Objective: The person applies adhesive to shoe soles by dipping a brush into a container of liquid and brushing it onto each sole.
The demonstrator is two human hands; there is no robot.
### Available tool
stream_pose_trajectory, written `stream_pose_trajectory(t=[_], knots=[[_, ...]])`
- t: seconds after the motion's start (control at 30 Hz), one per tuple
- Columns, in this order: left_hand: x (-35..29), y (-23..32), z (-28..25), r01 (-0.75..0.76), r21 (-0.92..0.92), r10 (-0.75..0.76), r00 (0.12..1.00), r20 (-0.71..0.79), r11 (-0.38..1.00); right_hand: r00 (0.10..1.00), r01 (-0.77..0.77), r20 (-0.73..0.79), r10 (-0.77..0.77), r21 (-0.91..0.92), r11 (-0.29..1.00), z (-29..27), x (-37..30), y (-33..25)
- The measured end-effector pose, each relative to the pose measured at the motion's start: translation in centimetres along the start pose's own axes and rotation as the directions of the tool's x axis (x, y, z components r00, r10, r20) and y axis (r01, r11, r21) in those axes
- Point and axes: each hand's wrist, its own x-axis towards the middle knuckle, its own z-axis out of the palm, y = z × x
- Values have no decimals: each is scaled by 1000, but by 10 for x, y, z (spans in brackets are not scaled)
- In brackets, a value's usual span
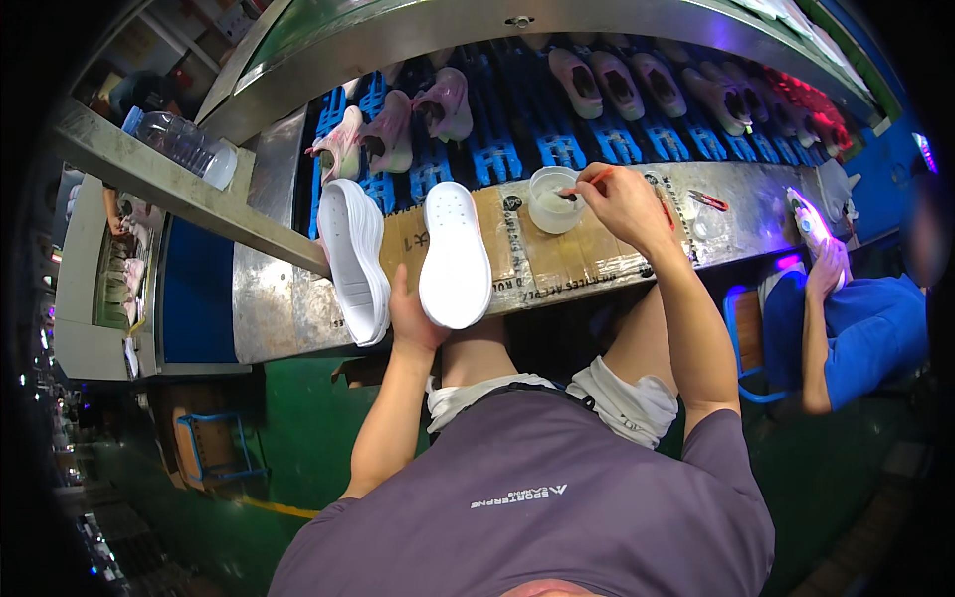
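Note:
My left hand (413, 316) is closed around the near end of a white shoe sole (456, 261), thumb up along its left side and the other fingers hidden beneath. A second white sole (355, 261) with a thick ridged sidewall leans on its side just left of that hand. In my right hand (624, 206) is a thin brush with a reddish handle, pinched between thumb and fingers. Its dark tip (568, 193) reaches into a translucent round tub (553, 217) of pale liquid. The tub stands on brown cardboard (569, 267) taped over the metal bench.
Pink and white shoe uppers (438, 104) sit on a conveyor with blue holders (497, 157) behind the bench. A metal bar (189, 184) carries a clear plastic bottle (184, 147) at left. A red cutter (707, 201) lies right of the cardboard. A blue-clad co-worker (860, 318) handles a shoe at right.

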Motion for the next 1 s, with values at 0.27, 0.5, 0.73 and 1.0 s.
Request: stream_pose_trajectory(t=[0.27, 0.5, 0.73, 1.0], knots=[[-2, -19, 2, 141, -131, -98, 951, 292, 981, 990, 45, -134, -34, 80, 996, 1, -19, 10], [11, -10, 11, 85, 140, -113, 971, 210, 986, 965, 262, -102, -241, 382, 886, 2, -42, 14], [9, 3, 42, 92, 472, -261, 916, 305, 876, 913, 372, -12, -408, 433, 821, 15, -51, -3], [7, 34, 59, -92, 571, -99, 951, 294, 816, 813, 366, 232, -534, 510, 779, -1, -63, 0]])
